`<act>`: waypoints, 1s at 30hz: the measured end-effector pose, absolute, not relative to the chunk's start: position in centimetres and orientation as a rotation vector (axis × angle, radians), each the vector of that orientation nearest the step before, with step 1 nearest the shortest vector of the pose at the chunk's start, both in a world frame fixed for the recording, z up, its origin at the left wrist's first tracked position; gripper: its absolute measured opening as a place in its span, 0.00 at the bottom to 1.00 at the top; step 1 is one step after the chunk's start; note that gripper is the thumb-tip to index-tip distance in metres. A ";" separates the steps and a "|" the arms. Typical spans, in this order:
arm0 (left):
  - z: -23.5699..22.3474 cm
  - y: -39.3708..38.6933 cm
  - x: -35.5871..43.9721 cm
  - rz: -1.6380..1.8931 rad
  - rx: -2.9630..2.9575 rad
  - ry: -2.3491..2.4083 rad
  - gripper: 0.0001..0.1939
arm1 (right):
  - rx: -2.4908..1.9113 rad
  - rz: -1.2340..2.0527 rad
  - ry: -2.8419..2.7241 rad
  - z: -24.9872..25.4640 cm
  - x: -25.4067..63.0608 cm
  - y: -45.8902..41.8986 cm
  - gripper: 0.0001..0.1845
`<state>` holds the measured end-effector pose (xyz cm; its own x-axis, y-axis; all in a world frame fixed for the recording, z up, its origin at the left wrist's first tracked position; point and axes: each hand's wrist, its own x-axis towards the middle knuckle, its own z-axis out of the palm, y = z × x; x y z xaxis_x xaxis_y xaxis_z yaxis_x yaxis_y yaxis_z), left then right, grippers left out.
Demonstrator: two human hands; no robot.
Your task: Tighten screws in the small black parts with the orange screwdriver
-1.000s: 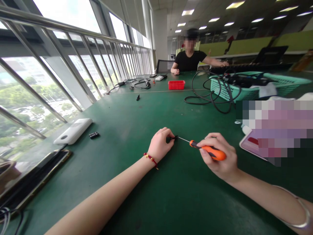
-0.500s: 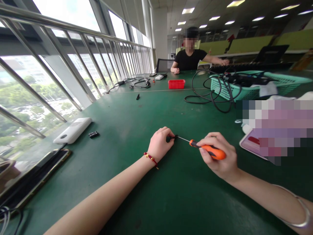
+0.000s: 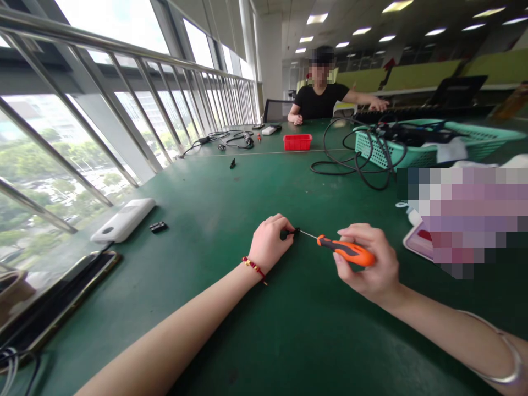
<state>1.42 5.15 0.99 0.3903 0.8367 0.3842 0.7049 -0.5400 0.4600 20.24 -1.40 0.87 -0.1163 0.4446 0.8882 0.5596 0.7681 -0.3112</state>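
My left hand (image 3: pixel 272 242) rests on the green table and pinches a small black part (image 3: pixel 290 233), mostly hidden by the fingers. The orange and black screwdriver (image 3: pixel 350 252) points leftward, its thin metal shaft reaching the black part at the fingertips. Around its handle are the thumb and fingers of my right hand (image 3: pixel 373 264), in a loose grip with the palm away from the handle. Whether the tip sits in a screw is too small to tell.
Left lie a white power bank (image 3: pixel 126 220), a small black piece (image 3: pixel 158 227) and a dark phone (image 3: pixel 66 302). Farther off stand a red bin (image 3: pixel 297 142) and a teal basket (image 3: pixel 381 148) with black cables. Across the table sits a person (image 3: pixel 319 99). A blurred-out patch covers the right side.
My right hand's fingers have loosened and spread on the screwdriver handle, which has turned and shifted slightly left. My left hand stays still. The other person's outstretched hand has lifted slightly.
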 end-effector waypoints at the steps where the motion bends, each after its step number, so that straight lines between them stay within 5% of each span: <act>1: 1.0 5.2 1.4 0.870 2.420 1.368 0.03 | -0.793 -0.147 -1.777 1.1 20.2 -1.5 0.18; 4: 0.9 5.2 1.4 0.876 2.415 1.357 0.03 | -0.783 -0.206 -1.814 1.4 20.2 -1.6 0.14; 10: 0.9 5.2 1.4 0.880 2.422 1.356 0.03 | -0.783 -0.124 -1.669 0.4 20.3 -1.2 0.22; 17: 0.9 5.2 1.4 0.885 2.418 1.360 0.03 | -0.808 -0.183 -1.815 1.1 20.3 -1.5 0.17; 23: 1.0 5.2 1.4 0.882 2.414 1.352 0.03 | -0.748 -0.107 -1.709 0.4 20.5 -1.1 0.24; 30: 0.8 5.3 1.4 0.884 2.418 1.357 0.03 | -0.726 -0.289 -1.848 1.5 20.1 -1.4 0.16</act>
<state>1.36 5.27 0.78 0.3885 0.8343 0.3913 0.6950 -0.5441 0.4700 20.09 -1.44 1.49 -0.2354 0.3432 0.9093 0.6042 0.7845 -0.1397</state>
